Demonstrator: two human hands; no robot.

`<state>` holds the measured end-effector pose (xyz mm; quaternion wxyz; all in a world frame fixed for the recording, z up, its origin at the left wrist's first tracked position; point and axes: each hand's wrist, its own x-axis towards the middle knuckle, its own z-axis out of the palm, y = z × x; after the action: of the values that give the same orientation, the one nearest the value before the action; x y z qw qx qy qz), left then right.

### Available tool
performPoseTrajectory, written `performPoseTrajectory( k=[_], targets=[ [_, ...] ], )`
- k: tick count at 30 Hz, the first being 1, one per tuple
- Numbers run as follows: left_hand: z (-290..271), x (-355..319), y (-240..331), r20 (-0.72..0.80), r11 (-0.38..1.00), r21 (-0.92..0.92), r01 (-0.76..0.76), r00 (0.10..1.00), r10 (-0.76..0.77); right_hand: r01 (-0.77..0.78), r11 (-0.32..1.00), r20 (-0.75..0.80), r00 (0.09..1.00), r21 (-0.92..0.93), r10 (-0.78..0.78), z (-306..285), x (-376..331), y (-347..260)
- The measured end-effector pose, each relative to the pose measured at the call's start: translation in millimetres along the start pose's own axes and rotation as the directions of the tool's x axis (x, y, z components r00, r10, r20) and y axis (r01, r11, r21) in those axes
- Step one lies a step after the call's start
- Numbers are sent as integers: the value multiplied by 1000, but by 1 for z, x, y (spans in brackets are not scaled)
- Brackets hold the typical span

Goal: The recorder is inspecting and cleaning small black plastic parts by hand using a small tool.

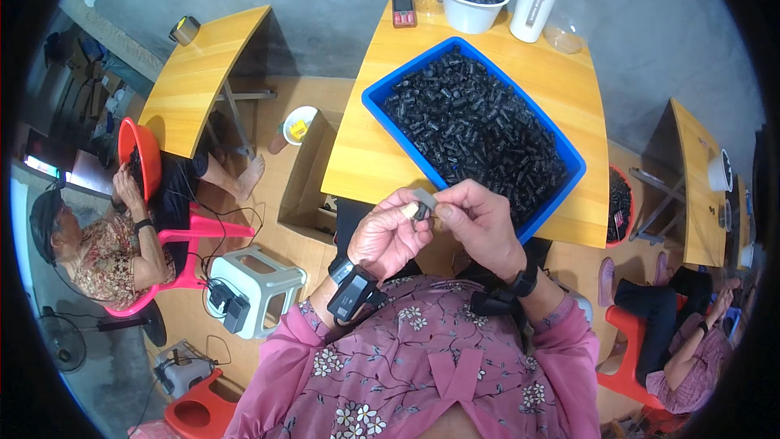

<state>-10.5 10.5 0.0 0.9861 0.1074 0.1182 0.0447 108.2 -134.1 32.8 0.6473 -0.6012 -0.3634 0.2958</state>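
My left hand (385,236) is closed in front of my chest, with a small black plastic part (420,214) between thumb and fingers. Something pale yellow covers its thumb tip. Close against it, my right hand (486,226) pinches a small flat grey piece (425,197) that meets the black part; its exact kind is too small to tell. Just beyond both hands, a blue tray (396,128) heaped with black plastic parts (479,118) lies at a slant on the wooden table (357,150).
At the table's far side stand a white bowl (465,16) of black parts, a white bottle (535,4) and a red phone (404,12). An open cardboard box (305,187) and a pale stool (258,280) are on the left. Other people sit at left and right.
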Motion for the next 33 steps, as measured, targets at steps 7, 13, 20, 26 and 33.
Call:
performPoseTrajectory(
  k=[7,13,20,26,33],
  targets=[
    [5,0,3,-23,1000,8,2,1000,-2,-40,994,17,999,106,39,0,4,-6],
    [-1,3,3,21,1000,-27,7,1000,-7,3,1000,7,1000,10,-3,-4,5,-7],
    [4,3,3,8,999,-36,14,1000,-14,-8,1000,22,1000,2,8,0,8,-6],
    [0,2,3,33,1000,-8,-18,999,19,-12,999,16,1000,-47,13,0,8,-4],
    [-4,-1,2,10,999,-33,-2,1000,3,-41,999,46,998,21,40,3,1,4]
  ],
)
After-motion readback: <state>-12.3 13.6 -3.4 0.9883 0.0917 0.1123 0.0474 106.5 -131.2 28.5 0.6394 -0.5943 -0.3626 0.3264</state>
